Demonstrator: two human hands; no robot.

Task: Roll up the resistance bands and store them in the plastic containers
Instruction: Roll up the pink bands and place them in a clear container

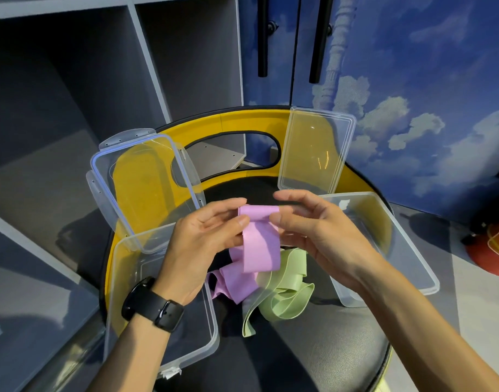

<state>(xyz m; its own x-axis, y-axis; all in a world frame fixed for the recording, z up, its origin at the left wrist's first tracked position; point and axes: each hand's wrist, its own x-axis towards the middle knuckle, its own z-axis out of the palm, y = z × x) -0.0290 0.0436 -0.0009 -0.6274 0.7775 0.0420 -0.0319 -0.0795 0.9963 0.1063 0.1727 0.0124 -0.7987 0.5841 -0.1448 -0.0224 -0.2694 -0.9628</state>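
A pink resistance band (260, 247) hangs between both hands above a black chair seat. My left hand (203, 244) and my right hand (313, 227) pinch its folded upper end from either side; its tail trails down onto the seat. A loose green band (285, 295) lies crumpled on the seat just below. One clear plastic container (157, 335) sits under my left wrist, another clear container (398, 244) sits under my right forearm. Both are open.
Two clear lids lean against the yellow chair back (242, 120): a clip lid (146, 188) at left, a plain lid (313, 151) at right. Grey shelving stands to the left, a sky-printed cabinet behind. A red object (491, 250) sits on the floor at right.
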